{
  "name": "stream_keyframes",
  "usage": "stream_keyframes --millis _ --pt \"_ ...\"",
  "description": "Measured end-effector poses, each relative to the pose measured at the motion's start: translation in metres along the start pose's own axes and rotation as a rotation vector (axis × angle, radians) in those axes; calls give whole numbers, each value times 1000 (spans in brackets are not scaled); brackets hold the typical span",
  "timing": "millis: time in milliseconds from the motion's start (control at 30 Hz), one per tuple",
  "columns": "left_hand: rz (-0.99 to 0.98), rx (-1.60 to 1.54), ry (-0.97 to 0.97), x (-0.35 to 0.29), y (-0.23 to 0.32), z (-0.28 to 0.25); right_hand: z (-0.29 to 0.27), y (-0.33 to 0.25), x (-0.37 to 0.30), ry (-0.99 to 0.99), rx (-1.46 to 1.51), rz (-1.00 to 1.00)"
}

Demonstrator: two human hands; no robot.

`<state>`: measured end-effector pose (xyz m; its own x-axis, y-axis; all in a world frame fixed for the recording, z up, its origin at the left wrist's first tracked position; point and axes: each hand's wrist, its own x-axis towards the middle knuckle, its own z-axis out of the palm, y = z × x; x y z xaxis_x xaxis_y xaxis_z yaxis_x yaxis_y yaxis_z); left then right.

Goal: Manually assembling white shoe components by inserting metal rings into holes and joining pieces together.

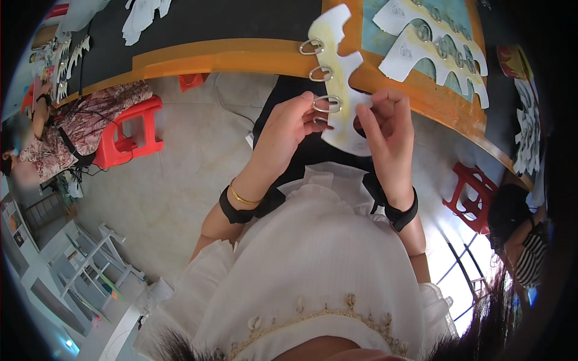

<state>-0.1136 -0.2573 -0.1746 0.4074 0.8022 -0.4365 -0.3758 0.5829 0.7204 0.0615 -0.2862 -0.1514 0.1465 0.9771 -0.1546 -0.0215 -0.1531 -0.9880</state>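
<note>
L hand [292,123]: thumb & fingers drawn nearly closed on a silver-coloured oval metal ring [328,112], third along from the far end. R hand [388,129]: thumb & forefinger pinched on the opp. edge, near end, of a white, wavy-edged flat card w/ pale-yellow tint [346,75]. Card's up in the air btwn both hands, in front of the torso, long way pointing off from the wearer, far end overlapping the table edge in view. Yellow runs down the middle, margins white; rings stick out along its L side, deep curved notches on the R. No writing legible on it.

Upper R: similar white-and-yellow cards w/ rings [412,60] on a pale-blue sheet [370,39]; small dark print on their white ends, too tiny to read. Under that, black tabletop [241,21] w/ orange-brown border [223,57].

Wrists: black bands [232,210] on both, gold-coloured bangle [244,200] on L. Further out: red plastic stool [144,114] & seated person in patterned clothes [99,117], L; 2nd red stool [475,207], R.
</note>
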Motion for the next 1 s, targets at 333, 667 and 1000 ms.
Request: stream_keyframes --millis 333,667,1000 --pt "-229 -297 -249 6 4 -3 9 -6 1 41 -39 -19" --pt "-55 -211 -161 3 3 14 2 -4 2 91 -161 -116" --pt "-97 -285 -141 -2 18 29 1 -10 11 154 -224 -268"
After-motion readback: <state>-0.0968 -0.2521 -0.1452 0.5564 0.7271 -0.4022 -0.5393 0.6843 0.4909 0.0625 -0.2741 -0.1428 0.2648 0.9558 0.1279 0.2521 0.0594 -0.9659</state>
